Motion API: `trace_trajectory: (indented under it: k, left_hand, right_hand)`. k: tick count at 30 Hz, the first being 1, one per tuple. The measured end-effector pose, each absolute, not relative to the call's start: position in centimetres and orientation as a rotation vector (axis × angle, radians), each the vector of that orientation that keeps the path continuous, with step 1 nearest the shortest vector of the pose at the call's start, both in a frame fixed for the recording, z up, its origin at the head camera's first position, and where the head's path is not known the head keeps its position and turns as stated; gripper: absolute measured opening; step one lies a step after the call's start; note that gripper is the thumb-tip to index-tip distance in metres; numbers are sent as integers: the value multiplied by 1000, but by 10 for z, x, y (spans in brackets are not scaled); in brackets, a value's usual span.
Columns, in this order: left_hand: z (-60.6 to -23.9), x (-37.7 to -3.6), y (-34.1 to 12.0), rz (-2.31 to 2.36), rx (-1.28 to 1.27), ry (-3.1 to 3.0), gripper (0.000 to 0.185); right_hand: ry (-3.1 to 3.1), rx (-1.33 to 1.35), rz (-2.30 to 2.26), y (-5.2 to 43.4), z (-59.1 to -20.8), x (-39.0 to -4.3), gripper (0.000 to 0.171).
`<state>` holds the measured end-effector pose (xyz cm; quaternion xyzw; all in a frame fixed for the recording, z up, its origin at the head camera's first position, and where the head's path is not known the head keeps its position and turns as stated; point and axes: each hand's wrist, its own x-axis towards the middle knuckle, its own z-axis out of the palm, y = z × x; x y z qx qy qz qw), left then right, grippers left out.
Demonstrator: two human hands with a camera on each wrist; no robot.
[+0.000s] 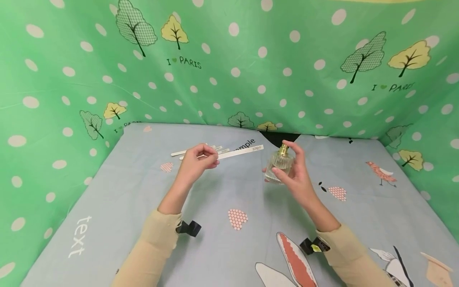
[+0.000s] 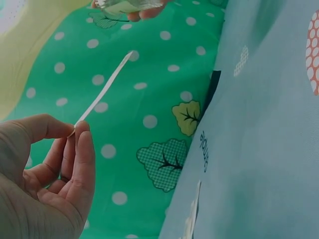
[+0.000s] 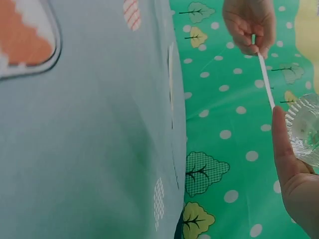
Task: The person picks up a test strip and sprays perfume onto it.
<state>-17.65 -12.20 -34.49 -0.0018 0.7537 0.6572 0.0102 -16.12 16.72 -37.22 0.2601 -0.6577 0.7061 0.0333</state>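
Note:
Between thumb and fingertips my left hand [image 1: 200, 161] pinches one end of a white paper strip [image 1: 242, 152]. The strip points right, its free end short of the glass perfume bottle [image 1: 279, 165]. My right hand [image 1: 297, 177] grips that ribbed, clear bottle above the table, with the index finger on top of its gold spray head [image 1: 283, 149]. Pale liquid shows inside. In the left wrist view the strip [image 2: 104, 90] rises from the pinch, and the bottle [image 2: 127, 6] is cut off by the top edge. The right wrist view shows the bottle's base [image 3: 305, 130].
More white strips [image 1: 178, 153] lie on the table beyond my left hand, partly hidden by it. A grey-blue printed cloth [image 1: 211, 191] covers the table. Green dotted fabric [image 1: 215, 52] hangs behind and at both sides.

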Motion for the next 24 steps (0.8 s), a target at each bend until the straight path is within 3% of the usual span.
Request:
trace_trajectory:
  k: [13, 24]
  left_hand:
    - [-340, -177, -117, 2021, 43, 2379, 13]
    - [-342, -175, -115, 2021, 22, 2370, 11]
  right_hand:
    - [-2399, 674, 1031, 159, -379, -170, 71]
    - [-2443, 660, 736, 155, -379, -173, 71]
